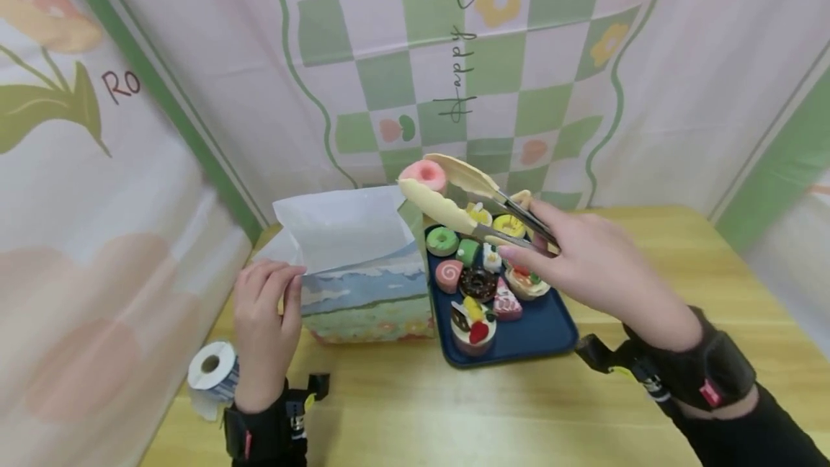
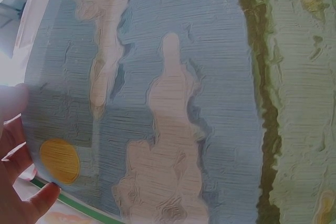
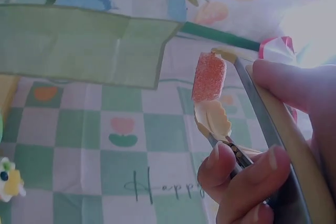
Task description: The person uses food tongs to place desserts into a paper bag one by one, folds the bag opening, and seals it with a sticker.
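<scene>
My right hand [image 1: 596, 265] grips a pair of metal tongs [image 1: 512, 215] with cream-coloured tips. Between the tips is a pink doughnut [image 1: 429, 174], held up beside the top right of a paper bag [image 1: 369, 294]. The right wrist view shows the same pink doughnut [image 3: 209, 77] edge-on, fingers and thumb around the handles. At the bag's upper left edge, my left hand [image 1: 266, 308] pinches the rim. White paper [image 1: 353, 229] stands up from the bag's mouth, and its inside is hidden. Painted sky and meadow cover the bag's side [image 2: 210, 103] in the left wrist view.
Right of the bag lies a dark blue tray [image 1: 538, 330] with several small cakes and doughnuts, among them a chocolate doughnut [image 1: 478, 284] and a green doughnut [image 1: 442, 241]. A sticker roll [image 1: 212, 367] stands at the wooden table's left edge. Printed curtains hang behind and at the sides.
</scene>
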### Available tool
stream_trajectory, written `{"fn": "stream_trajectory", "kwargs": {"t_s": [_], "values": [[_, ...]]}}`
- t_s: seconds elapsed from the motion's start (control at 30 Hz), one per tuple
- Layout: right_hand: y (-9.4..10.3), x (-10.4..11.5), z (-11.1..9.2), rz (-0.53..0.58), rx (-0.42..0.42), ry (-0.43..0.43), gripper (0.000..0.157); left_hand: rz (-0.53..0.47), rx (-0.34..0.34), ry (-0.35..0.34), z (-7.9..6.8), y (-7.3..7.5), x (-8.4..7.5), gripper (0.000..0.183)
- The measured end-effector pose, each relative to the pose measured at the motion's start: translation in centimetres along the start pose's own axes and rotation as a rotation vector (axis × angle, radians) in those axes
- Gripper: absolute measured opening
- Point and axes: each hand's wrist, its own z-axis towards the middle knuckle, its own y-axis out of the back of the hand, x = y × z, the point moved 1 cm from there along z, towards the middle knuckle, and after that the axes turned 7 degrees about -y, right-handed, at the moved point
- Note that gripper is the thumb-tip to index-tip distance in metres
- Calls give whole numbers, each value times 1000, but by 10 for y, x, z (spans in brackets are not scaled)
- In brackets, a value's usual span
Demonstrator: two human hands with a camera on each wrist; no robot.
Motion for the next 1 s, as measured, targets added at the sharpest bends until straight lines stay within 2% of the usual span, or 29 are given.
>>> {"fn": "stream_trajectory", "kwargs": {"t_s": [0.23, 0.53, 0.67, 0.8, 1.0], "values": [[-2, 25, 11, -5, 18, 62, 83, -4, -16, -10, 1, -1, 0, 12], [-15, 44, 20, 11, 59, 99, 77, 1, -6, -3, -2, 0, 0, 10], [-19, 51, 22, 0, 38, 114, 84, 2, -7, 4, -5, 0, 1, 9], [-20, 57, 25, -14, 6, 128, 81, -5, -21, 3, -5, -1, 1, 10], [-25, 60, 25, -34, 13, 130, 85, -6, -11, 3, -3, -1, 1, 12]]}}
